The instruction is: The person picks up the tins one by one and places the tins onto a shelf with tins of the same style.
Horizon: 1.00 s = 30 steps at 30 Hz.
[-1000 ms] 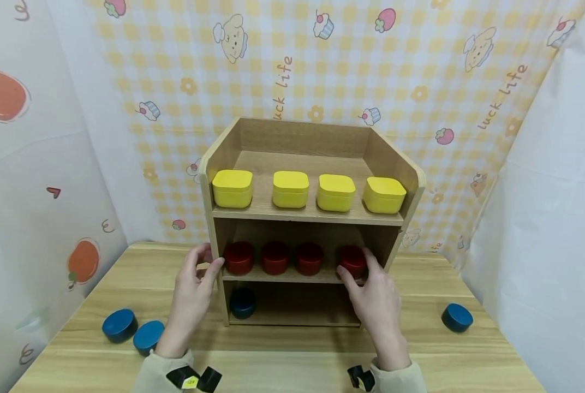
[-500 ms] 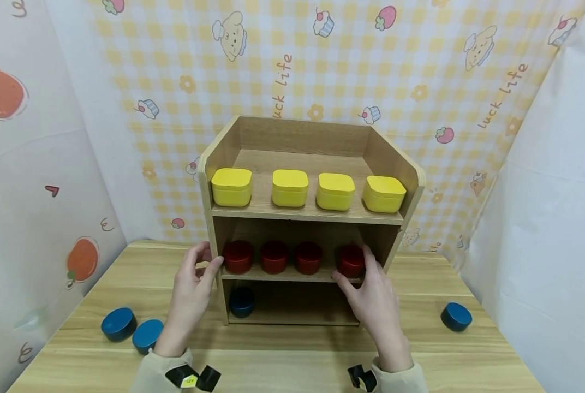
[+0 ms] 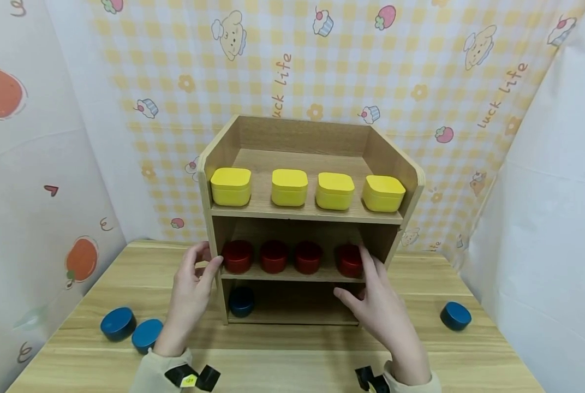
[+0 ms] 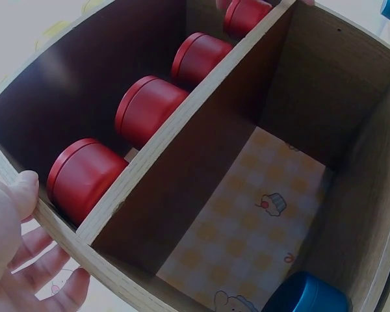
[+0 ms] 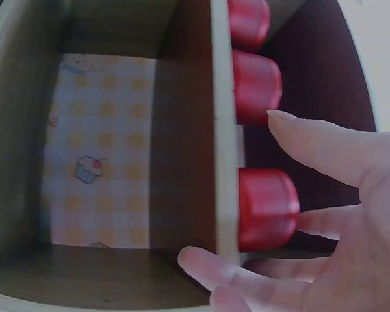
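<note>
In the head view, a three-tier wooden shelf stands on the table. My left hand grips its left side panel, thumb at the front edge and fingers outside. My right hand is at the middle tier's right end, thumb spread apart from the fingers. Its fingers lie beside the rightmost red round tin. In the right wrist view, a finger reaches that tin. Several red tins line the middle tier. One blue round tin sits at the bottom tier's left end.
Yellow lidded boxes stand in a row on the top tier. Two blue round tins lie on the table at left, close to my left forearm. Another blue tin lies at right. A patterned cloth hangs behind.
My right thumb has come away from the rightmost red tin, and the hand has loosened, its wrist shifting right. That tin sits slightly further left. My left hand stays on the panel.
</note>
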{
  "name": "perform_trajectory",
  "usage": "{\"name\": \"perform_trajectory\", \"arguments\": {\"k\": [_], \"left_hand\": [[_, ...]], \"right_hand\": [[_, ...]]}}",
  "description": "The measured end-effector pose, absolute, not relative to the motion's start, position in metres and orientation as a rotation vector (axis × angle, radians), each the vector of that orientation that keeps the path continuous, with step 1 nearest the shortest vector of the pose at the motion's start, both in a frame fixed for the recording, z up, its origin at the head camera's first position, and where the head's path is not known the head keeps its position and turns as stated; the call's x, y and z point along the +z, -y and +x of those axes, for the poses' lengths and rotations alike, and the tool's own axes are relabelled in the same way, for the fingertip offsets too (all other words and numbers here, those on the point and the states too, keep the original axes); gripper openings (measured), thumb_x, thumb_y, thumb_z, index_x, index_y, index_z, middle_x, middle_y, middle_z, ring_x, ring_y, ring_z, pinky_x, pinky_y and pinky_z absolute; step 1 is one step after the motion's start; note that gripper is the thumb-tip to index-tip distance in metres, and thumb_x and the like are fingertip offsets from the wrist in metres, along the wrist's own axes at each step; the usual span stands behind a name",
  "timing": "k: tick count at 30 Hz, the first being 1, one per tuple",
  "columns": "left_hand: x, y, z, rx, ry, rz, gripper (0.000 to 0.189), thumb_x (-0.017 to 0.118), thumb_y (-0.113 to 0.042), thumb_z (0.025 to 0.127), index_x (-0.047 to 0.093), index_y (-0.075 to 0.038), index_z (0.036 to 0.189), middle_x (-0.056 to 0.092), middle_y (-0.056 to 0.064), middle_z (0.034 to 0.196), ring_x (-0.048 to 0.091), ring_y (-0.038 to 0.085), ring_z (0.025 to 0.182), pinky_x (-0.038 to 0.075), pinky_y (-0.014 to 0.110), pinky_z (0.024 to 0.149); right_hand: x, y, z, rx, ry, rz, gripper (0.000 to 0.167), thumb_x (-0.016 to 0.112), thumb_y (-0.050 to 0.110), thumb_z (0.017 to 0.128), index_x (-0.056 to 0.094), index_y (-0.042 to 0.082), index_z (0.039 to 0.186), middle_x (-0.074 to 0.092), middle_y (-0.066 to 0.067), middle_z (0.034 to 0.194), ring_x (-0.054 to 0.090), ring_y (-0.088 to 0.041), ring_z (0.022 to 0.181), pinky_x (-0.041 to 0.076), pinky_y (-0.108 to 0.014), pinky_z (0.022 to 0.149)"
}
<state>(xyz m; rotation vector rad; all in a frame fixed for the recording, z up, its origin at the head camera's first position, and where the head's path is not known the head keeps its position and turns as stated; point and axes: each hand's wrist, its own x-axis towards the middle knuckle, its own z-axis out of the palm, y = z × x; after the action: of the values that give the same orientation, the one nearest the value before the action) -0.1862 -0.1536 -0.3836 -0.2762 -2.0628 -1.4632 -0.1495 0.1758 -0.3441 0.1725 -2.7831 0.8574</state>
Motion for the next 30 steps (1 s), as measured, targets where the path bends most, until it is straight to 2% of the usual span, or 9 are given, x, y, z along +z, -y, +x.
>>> {"name": "perform_trajectory", "arguments": {"k": [2,5,8,10,12,22,30], "left_hand": [[-0.383,0.154,-0.186,-1.467,2.064,-0.275,0.029,0.059,-0.009,0.099,0.054,-0.002,0.126,0.053,0.005,0.105,0.050,0.011,0.097,0.044,0.013,0.076],[-0.383,0.153,-0.186,-1.468,2.076,-0.269,0.029,0.058,-0.010,0.099,0.053,-0.002,0.126,0.053,0.005,0.106,0.050,0.011,0.097,0.045,0.013,0.076],[-0.382,0.153,-0.186,-1.474,2.083,-0.267,0.029,0.058,-0.011,0.099,0.053,-0.002,0.127,0.053,0.005,0.106,0.050,0.011,0.097,0.045,0.013,0.077],[-0.382,0.153,-0.186,-1.478,2.082,-0.267,0.029,0.058,-0.011,0.099,0.053,-0.002,0.127,0.053,0.005,0.106,0.050,0.012,0.097,0.045,0.013,0.077],[-0.382,0.153,-0.186,-1.480,2.074,-0.271,0.029,0.058,-0.010,0.099,0.053,-0.002,0.126,0.053,0.006,0.106,0.050,0.012,0.098,0.044,0.013,0.077],[-0.384,0.156,-0.185,-1.461,2.082,-0.266,0.030,0.059,-0.010,0.099,0.053,-0.002,0.127,0.053,0.006,0.107,0.049,0.013,0.099,0.044,0.013,0.078],[-0.379,0.152,-0.185,-1.500,2.075,-0.262,0.030,0.060,-0.006,0.098,0.053,0.002,0.126,0.053,0.008,0.106,0.050,0.015,0.098,0.044,0.014,0.078]], "right_hand": [[-0.340,-0.179,-0.146,0.868,2.800,0.196,0.091,0.072,0.046,0.087,0.020,0.017,0.156,0.030,-0.014,0.151,0.052,-0.013,0.074,0.043,-0.030,0.059],[-0.334,-0.186,-0.140,0.880,2.843,0.271,0.084,0.071,0.046,0.088,0.028,0.020,0.155,0.026,-0.018,0.153,0.056,-0.017,0.086,0.047,-0.031,0.063],[-0.329,-0.195,-0.133,0.884,2.881,0.389,0.077,0.071,0.044,0.088,0.034,0.023,0.152,0.025,-0.020,0.154,0.059,-0.025,0.102,0.052,-0.041,0.076],[-0.328,-0.201,-0.129,0.874,2.889,0.447,0.074,0.071,0.043,0.089,0.036,0.024,0.151,0.027,-0.019,0.154,0.057,-0.032,0.113,0.050,-0.051,0.086],[-0.327,-0.207,-0.125,0.860,2.879,0.474,0.073,0.071,0.044,0.088,0.038,0.024,0.151,0.030,-0.017,0.153,0.055,-0.035,0.118,0.046,-0.057,0.090],[-0.324,-0.225,-0.118,0.827,2.868,0.452,0.068,0.067,0.047,0.090,0.042,0.022,0.148,0.046,-0.007,0.145,0.056,-0.028,0.113,0.049,-0.051,0.083],[-0.332,-0.258,-0.117,0.853,2.882,0.365,0.071,0.065,0.045,0.092,0.039,0.013,0.150,0.048,-0.018,0.141,0.057,-0.035,0.113,0.051,-0.051,0.081]]}}
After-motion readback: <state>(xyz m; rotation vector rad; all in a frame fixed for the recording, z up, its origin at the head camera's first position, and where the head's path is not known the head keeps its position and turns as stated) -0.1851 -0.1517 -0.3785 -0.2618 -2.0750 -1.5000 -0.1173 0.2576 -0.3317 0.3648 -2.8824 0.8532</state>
